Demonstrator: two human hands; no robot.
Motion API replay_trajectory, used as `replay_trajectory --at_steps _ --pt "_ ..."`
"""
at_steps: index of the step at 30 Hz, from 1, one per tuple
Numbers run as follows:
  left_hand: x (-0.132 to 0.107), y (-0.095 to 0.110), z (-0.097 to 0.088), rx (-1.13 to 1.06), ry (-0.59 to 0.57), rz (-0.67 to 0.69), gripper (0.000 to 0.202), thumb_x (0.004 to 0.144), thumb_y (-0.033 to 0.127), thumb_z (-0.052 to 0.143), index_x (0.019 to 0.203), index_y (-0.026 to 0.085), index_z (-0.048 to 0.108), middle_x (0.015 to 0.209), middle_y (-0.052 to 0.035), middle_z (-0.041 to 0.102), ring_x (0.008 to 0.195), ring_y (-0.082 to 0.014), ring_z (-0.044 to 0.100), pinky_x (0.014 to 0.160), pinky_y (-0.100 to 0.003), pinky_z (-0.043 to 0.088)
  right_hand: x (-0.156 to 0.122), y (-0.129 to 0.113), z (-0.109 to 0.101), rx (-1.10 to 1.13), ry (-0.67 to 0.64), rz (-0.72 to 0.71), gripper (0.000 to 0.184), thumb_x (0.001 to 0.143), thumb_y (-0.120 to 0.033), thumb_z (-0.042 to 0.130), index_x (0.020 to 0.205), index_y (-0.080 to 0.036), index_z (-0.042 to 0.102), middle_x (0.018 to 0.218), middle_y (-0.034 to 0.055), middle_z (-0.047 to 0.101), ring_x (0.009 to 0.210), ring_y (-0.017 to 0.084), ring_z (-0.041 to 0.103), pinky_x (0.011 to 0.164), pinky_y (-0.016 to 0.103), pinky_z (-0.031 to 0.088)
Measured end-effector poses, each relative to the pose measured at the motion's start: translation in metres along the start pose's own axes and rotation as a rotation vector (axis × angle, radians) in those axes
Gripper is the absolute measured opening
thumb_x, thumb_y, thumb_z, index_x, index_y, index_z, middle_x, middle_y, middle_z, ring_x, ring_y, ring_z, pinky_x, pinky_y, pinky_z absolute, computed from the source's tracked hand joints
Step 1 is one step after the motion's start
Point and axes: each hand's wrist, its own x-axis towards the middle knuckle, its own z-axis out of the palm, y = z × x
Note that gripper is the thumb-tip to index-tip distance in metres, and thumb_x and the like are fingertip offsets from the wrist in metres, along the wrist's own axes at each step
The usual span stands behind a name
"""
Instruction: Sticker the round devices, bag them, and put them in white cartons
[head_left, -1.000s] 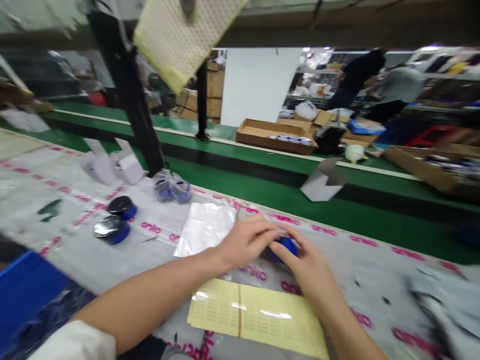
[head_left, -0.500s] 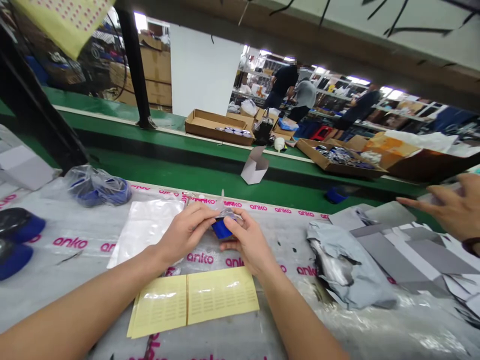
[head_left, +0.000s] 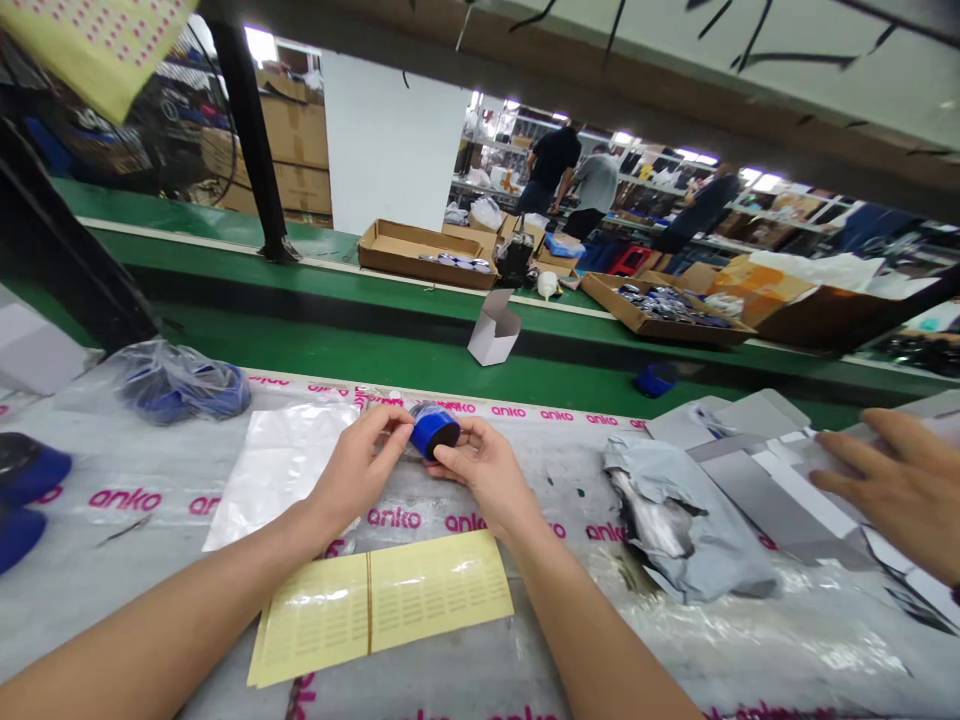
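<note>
A small blue pot (head_left: 435, 430) is pinched between the fingers of the left hand (head_left: 358, 470) and right hand (head_left: 480, 468) above the near table (head_left: 150, 560), and it could be dropped if that light hold slips.

Worktable (head_left: 112, 560) covered in clear anko-printed plastic carries yellow label sheets (head_left: 382, 618), a clear bag (head_left: 281, 470), bagged blue items (head_left: 176, 380), crumpled grey bags (head_left: 675, 520), flat grey cartons (head_left: 765, 450).

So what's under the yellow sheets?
The yellow sheets lie on clear plastic printed "anko" that covers the bench. Whatever sits directly beneath them is covered; nothing pokes out at their edges.
</note>
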Motion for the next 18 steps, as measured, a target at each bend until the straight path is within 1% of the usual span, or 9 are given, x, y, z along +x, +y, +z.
replay_trajectory --at_steps 2,4,7,9,12,15,18 --pt "0.002 -0.001 -0.001 -0.07 -0.019 -0.078 0.017 0.095 0.036 0.054 0.093 0.021 0.062 0.09 -0.0025 0.068 0.08 -0.0183 0.064 0.073 -0.031 0.049 0.005 0.004 -0.002 -0.056 0.027 -0.028 0.046 0.061 -0.039 0.089 0.091 -0.021 0.059 0.073 -0.0052 0.062 0.056 0.014 0.067 0.055 0.027 0.058" --pt "0.006 -0.004 -0.002 -0.141 -0.049 -0.156 0.019 0.092 0.039 0.056 0.09 0.021 0.059 0.082 -0.0017 0.066 0.073 -0.0183 0.063 0.069 -0.031 0.05 0.008 0.004 -0.003 -0.098 0.02 -0.034 0.039 0.064 -0.04 0.084 0.086 -0.02 0.058 0.061 -0.0078 0.057 0.044 0.011 0.058 0.044 0.024 0.05" --pt "0.013 -0.007 -0.009 -0.155 -0.113 -0.227 0.019 0.088 0.04 0.057 0.09 0.021 0.057 0.07 -0.0004 0.064 0.066 -0.0202 0.064 0.064 -0.033 0.051 0.01 -0.006 -0.003 -0.168 -0.006 -0.06 0.033 0.068 -0.04 0.076 0.087 -0.021 0.058 0.053 -0.0102 0.053 0.037 0.009 0.047 0.038 0.021 0.039" --pt "0.017 -0.004 -0.016 -0.074 -0.144 -0.217 0.018 0.087 0.038 0.057 0.095 0.022 0.058 0.067 -0.0005 0.065 0.065 -0.0223 0.065 0.064 -0.033 0.051 0.01 -0.018 -0.002 -0.224 -0.042 -0.079 0.032 0.071 -0.037 0.072 0.095 -0.021 0.058 0.054 -0.0107 0.053 0.037 0.009 0.046 0.038 0.021 0.036" --pt "0.02 0.01 -0.028 0.118 -0.179 -0.177 0.024 0.087 0.031 0.051 0.107 0.023 0.061 0.07 -0.0021 0.069 0.07 -0.0255 0.068 0.065 -0.034 0.048 0.01 -0.038 0.0 -0.338 -0.093 -0.12 0.027 0.076 -0.029 0.063 0.102 -0.023 0.059 0.058 -0.0088 0.057 0.043 0.011 0.051 0.043 0.023 0.04" --pt "0.021 0.027 -0.038 0.378 -0.232 -0.153 0.034 0.087 0.026 0.045 0.116 0.02 0.062 0.074 -0.0046 0.071 0.074 -0.0284 0.069 0.065 -0.034 0.044 0.01 -0.051 0.002 -0.494 -0.106 -0.168 0.02 0.078 -0.017 0.054 0.094 -0.022 0.065 0.06 -0.0054 0.06 0.048 0.013 0.054 0.047 0.023 0.04" --pt "0.026 0.036 -0.045 0.609 -0.287 -0.122 0.04 0.087 0.023 0.042 0.121 0.019 0.063 0.085 -0.0095 0.075 0.081 -0.0314 0.07 0.065 -0.035 0.043 0.01 -0.058 0.005 -0.642 -0.109 -0.203 0.025 0.077 -0.011 0.05 0.089 -0.022 0.069 0.066 -0.0028 0.064 0.053 0.013 0.055 0.052 0.024 0.039"
